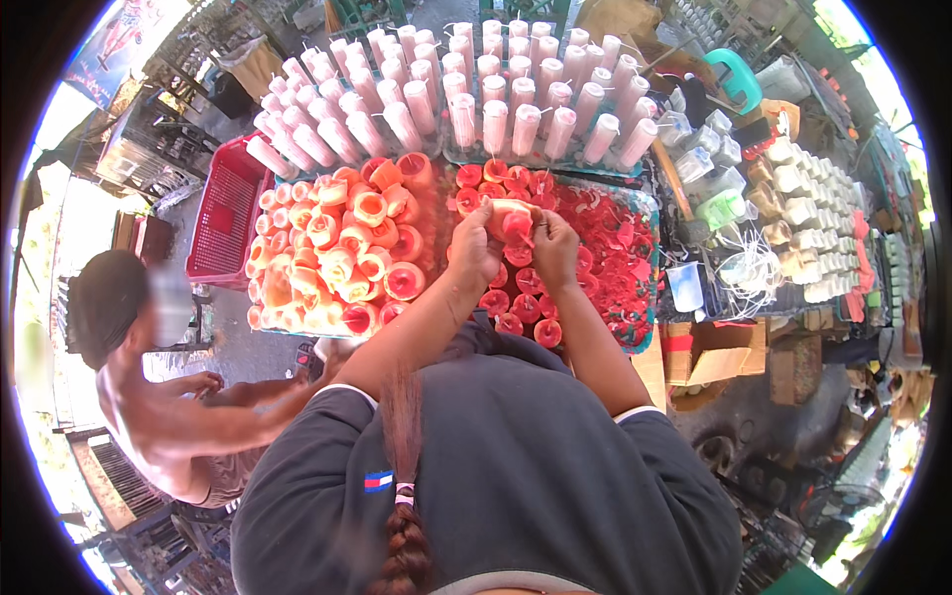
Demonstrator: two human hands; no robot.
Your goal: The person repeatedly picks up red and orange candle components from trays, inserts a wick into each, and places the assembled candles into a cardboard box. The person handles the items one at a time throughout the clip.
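Observation:
Above a tray of red candles, my left hand (474,248) is closed around an orange-red wax candle (513,210). My right hand (557,248) pinches the right edge of the same candle, fingers bent; its fingertips are partly hidden. Under and beside my hands stand red candles (524,305) with short wicks. Red wax scraps (615,238) are heaped on the tray's right side. To the left of my left forearm lies a pile of orange, cup-like wax pieces (369,206), several with red inside.
Rows of pale pink pillar candles (496,129) stand behind the trays. A red plastic basket (226,213) is at the left. Beside me on the left is another person (164,407), an arm reaching toward the trays. Pale moulded pieces (808,218), string (746,273) and an open carton (719,352) are right.

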